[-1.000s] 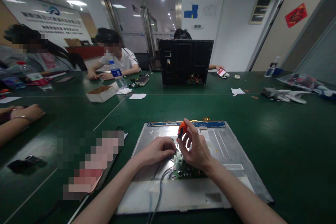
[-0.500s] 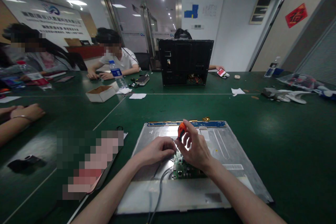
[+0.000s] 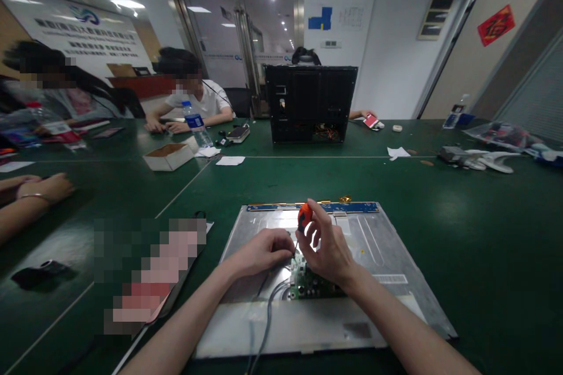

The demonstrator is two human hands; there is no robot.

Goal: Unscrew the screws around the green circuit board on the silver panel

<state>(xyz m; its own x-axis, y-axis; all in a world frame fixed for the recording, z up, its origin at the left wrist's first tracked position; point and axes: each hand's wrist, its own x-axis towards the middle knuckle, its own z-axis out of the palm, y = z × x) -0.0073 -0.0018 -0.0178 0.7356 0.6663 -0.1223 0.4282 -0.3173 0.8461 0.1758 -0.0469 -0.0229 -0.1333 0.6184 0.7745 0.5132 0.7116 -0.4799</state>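
A screwdriver (image 3: pixel 304 217) with an orange and black handle stands upright, and my right hand (image 3: pixel 331 252) is closed on it. Its thin shaft points down at the upper left corner of a green circuit board (image 3: pixel 301 287). The board sits on the metal back of a flat display panel (image 3: pixel 250 334). My left hand (image 3: pixel 266 252) is pinched close to the shaft's tip; whatever its fingers hold is hidden. Grey cables (image 3: pixel 269 316) run from the board's left side over the panel's front edge. Part of the board lies behind my right hand.
A black monitor housing (image 3: pixel 312 102) stands across the green table (image 3: pixel 440 217). Left of the panel lies a blurred-out flat item (image 3: pixel 162 275). Farther back are a small open box (image 3: pixel 169 155) and a water bottle (image 3: pixel 196 123). Another person's hands (image 3: pixel 46 187) rest at left; other people sit beyond.
The screwdriver's handle has turned slightly in my right hand, its dark marking showing differently. My left hand stays in place.
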